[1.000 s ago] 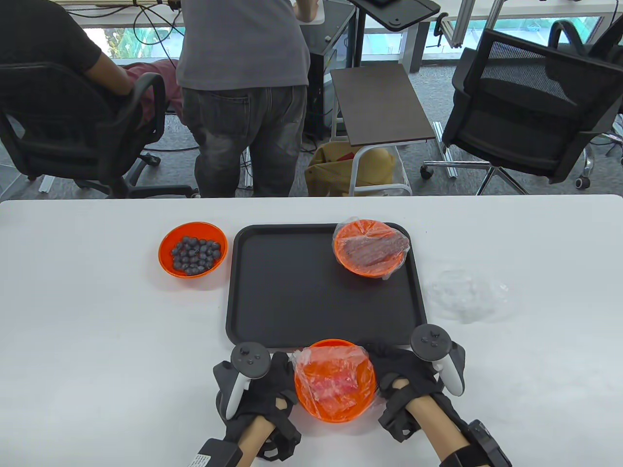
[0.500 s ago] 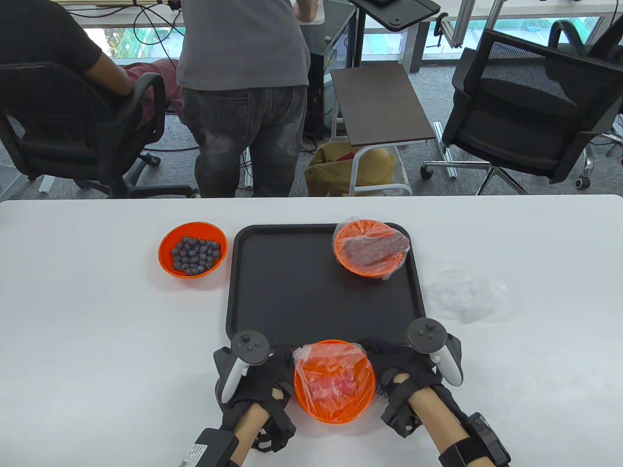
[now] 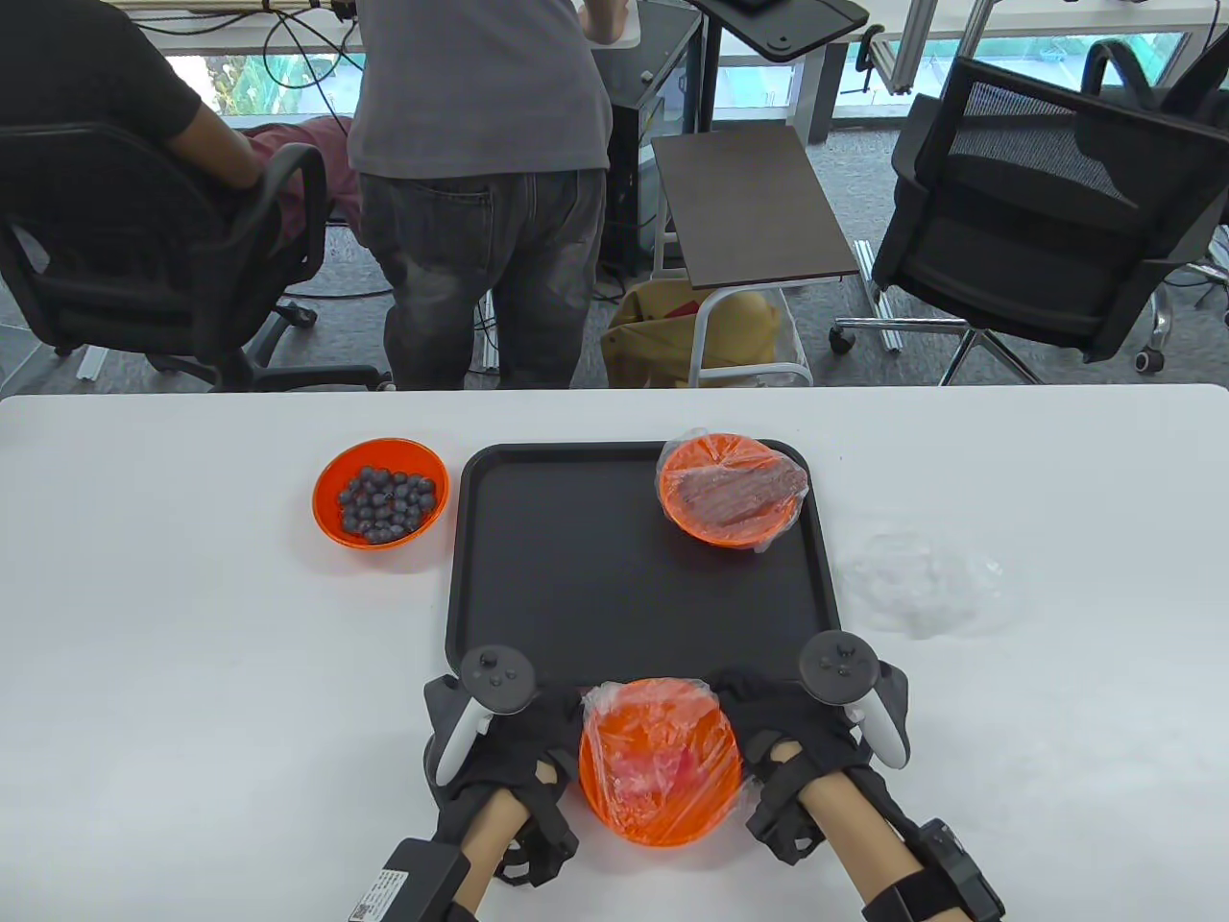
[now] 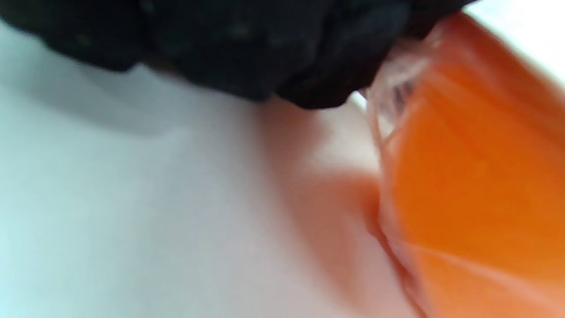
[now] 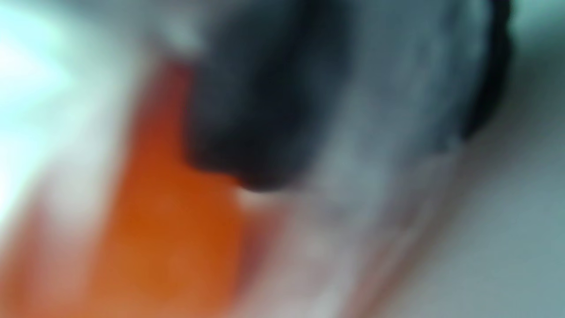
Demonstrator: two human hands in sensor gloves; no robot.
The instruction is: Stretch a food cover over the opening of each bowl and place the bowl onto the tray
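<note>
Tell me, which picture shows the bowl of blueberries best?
The table view. The blueberry bowl sits whole and sharp on the white table, left of the tray. Both wrist views are blurry close-ups and do not show it.

The table (image 3: 192,624) is presenting a smooth, matt white surface. The tray (image 3: 576,595) at its middle is showing as dark matt plastic with a faintly textured face. The near bowl (image 3: 662,816) at the table's front edge is appearing as glossy orange plastic, and the food cover (image 3: 653,740) over it is looking like thin, clear, crinkled film catching highlights. The covered bowl (image 3: 732,490) at the tray's far right corner is showing the same orange plastic under wrinkled film. The open bowl (image 3: 331,519) left of the tray is holding matt, dusky blue berries (image 3: 386,499). A loose cover (image 3: 922,586) right of the tray is lying as translucent crumpled film. Both gloves, left hand (image 3: 509,759) and right hand (image 3: 797,740), are reading as black matt cloth.
</note>
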